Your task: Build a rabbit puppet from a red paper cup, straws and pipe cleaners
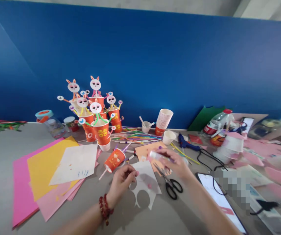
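My left hand (122, 181), with a red bead bracelet on the wrist, is closed in a pinch on the edge of a white paper sheet (146, 186) with round holes cut in it. My right hand (173, 161) is closed around a pale glue stick (156, 155) held above the paper. A red paper cup (114, 160) with a straw lies on its side just beyond my left hand. Black-handled scissors (171, 186) lie beside the paper under my right wrist.
Finished bunny cups (95, 114) stand stacked at the back. Pink, yellow and white sheets (49, 169) lie at left. Coloured straws (133, 135), a stack of white cups (163, 120), a blue glue gun (186, 142), a phone (219, 199) and a bottle (215, 125) fill the right.
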A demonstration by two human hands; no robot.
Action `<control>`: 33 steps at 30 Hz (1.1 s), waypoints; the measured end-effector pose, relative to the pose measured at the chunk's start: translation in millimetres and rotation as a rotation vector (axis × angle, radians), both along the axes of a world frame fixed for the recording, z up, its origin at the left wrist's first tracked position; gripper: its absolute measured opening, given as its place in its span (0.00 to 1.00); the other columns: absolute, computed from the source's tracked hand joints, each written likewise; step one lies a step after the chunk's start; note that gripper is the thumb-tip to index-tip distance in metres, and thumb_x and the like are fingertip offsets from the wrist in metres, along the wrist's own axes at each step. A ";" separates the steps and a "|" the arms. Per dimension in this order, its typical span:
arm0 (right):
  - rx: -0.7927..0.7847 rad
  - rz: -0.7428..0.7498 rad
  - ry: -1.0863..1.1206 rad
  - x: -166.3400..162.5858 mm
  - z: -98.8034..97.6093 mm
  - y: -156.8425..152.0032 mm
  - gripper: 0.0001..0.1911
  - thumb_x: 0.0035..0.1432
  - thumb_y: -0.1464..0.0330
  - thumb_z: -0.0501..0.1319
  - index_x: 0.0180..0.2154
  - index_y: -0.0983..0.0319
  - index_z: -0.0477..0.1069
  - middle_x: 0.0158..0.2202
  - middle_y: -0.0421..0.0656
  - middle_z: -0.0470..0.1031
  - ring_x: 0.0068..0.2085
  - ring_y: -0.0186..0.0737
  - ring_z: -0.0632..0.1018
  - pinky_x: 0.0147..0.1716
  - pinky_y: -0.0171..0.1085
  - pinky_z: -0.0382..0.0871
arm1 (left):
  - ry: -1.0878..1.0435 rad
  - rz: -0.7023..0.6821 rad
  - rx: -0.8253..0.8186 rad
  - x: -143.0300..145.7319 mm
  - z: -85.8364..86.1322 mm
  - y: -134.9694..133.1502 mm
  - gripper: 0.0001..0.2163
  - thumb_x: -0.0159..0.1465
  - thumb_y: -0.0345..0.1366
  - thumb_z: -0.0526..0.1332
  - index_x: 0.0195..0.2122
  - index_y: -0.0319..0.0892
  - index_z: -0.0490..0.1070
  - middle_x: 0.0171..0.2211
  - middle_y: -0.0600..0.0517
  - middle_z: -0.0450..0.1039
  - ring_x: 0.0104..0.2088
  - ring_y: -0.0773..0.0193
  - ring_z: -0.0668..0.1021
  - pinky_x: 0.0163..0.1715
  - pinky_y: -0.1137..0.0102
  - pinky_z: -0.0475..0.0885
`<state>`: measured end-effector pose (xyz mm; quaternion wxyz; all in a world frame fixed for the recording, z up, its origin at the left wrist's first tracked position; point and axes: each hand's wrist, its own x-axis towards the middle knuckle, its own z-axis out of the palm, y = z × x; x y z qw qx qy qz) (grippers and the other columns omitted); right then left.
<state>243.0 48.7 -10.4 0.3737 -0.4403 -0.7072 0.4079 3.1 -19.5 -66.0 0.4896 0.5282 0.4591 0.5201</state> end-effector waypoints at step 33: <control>0.370 0.045 -0.063 -37.8 -46.3 -54.9 0.17 0.59 0.72 0.60 0.50 0.56 0.67 0.46 0.48 0.76 0.45 0.47 0.79 0.45 0.41 0.75 | 0.487 0.078 0.696 -11.9 18.1 -13.7 0.19 0.64 0.23 0.57 0.55 0.43 0.71 0.51 0.41 0.76 0.46 0.55 0.78 0.46 0.58 0.75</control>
